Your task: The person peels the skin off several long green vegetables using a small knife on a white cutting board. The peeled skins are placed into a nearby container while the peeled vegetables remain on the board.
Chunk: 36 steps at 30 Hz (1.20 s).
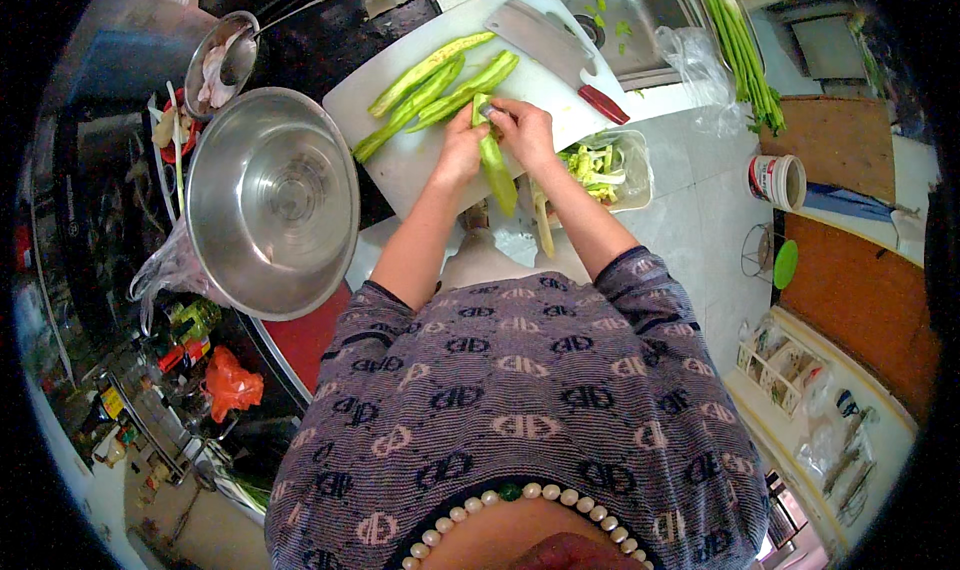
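Note:
My left hand (460,144) grips a long, pale green halved gourd or similar vegetable (496,171), which hangs over the near edge of a white cutting board (405,176). In my right hand (526,129) a small metal tool, perhaps a spoon (487,110), touches that piece near its upper end. Several more long green pieces (427,101) lie on the board to the left. A cleaver (547,41) with a red handle rests flat at the board's far right. Below the board's right edge stands a lined plastic container (636,166) holding green and pale scraps.
A large steel bowl (262,202) stands left of the board, with a smaller metal bowl (199,82) of raw meat behind it. Beyond the cleaver is a steel sink (637,22). Green stalks (739,52) and a clear plastic bag (697,75) lie right of it.

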{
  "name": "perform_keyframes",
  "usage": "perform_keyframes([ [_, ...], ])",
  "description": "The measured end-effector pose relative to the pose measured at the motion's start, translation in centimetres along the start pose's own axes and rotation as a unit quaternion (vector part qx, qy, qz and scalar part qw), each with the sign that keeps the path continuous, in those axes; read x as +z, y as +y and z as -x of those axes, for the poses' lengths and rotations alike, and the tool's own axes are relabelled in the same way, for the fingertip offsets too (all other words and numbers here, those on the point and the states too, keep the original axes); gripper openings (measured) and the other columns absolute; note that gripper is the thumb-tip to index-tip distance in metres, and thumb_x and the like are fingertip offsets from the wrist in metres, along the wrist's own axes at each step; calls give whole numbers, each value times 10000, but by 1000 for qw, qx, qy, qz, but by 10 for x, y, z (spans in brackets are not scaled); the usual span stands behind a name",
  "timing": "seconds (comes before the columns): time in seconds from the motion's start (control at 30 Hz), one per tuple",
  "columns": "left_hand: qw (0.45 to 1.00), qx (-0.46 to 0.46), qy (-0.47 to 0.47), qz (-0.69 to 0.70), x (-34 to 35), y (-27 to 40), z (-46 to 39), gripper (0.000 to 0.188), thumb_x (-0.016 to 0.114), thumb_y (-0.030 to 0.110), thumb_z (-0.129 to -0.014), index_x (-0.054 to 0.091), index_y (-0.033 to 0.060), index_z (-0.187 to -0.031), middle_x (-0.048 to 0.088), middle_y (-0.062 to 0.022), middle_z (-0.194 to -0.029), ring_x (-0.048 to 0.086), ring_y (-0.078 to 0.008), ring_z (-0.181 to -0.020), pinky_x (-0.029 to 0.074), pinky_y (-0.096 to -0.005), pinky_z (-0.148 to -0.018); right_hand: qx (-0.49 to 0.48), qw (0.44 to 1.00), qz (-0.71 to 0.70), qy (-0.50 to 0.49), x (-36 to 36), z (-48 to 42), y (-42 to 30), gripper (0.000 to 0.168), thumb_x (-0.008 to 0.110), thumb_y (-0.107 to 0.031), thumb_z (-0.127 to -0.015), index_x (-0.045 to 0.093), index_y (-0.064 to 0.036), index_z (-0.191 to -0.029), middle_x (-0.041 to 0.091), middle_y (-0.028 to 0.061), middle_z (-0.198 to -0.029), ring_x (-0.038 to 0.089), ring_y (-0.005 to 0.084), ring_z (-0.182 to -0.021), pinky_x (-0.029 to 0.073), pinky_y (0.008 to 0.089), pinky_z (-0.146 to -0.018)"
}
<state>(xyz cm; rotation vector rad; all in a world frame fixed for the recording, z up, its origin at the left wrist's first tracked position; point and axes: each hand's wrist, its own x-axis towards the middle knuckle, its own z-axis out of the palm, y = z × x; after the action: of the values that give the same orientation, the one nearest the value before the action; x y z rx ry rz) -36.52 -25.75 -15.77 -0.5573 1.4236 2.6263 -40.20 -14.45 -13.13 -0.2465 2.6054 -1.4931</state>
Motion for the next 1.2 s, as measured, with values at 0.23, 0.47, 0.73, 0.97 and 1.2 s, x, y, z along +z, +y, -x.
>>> perform_keyframes([
  [0.23, 999, -17, 20, 30, -11, -23, -3, 448, 427, -84, -812, 524, 15, -1238, 587, -79, -1110, 565, -207, -1018, 448, -327, -902, 5, 999, 43, -13, 10, 14, 11, 238, 663, -190, -804, 685, -24, -973, 666, 191, -834, 657, 331, -751, 514, 388, -706],
  [0.47, 998, -40, -4, 46, -9, -13, -1, 473, 374, -141, -797, 514, -8, -1228, 572, -89, -1121, 564, -199, -1002, 457, -317, -872, 41, 999, -2, 0, 6, 6, 7, 231, 649, -170, -816, 686, -19, -988, 677, 167, -767, 657, 240, -673, 518, 337, -659],
  [0.73, 997, -40, -31, 64, -19, -17, -5, 483, 384, -130, -808, 489, -1, -1261, 559, -81, -1156, 541, -187, -1046, 434, -322, -905, 28, 995, 29, -87, 1, 7, 6, 232, 667, -201, -774, 701, -47, -943, 675, 176, -802, 665, 301, -742, 522, 371, -716],
  [0.97, 998, -23, -17, 51, -8, -8, -1, 566, 377, -161, -759, 450, 1, -1297, 534, -97, -1210, 532, -207, -1085, 435, -329, -927, 1, 993, 59, -99, 0, 1, 7, 200, 676, -165, -766, 708, -54, -929, 673, 181, -817, 665, 309, -773, 520, 364, -746],
  [1.2, 983, 14, 8, 181, -39, -13, -12, 441, 468, -70, -803, 460, 8, -1237, 553, -134, -1168, 531, -257, -1104, 413, -385, -923, 32, 994, 56, -88, -33, 19, 9, 237, 677, -215, -792, 701, -76, -983, 682, 157, -848, 673, 267, -773, 520, 350, -729],
])
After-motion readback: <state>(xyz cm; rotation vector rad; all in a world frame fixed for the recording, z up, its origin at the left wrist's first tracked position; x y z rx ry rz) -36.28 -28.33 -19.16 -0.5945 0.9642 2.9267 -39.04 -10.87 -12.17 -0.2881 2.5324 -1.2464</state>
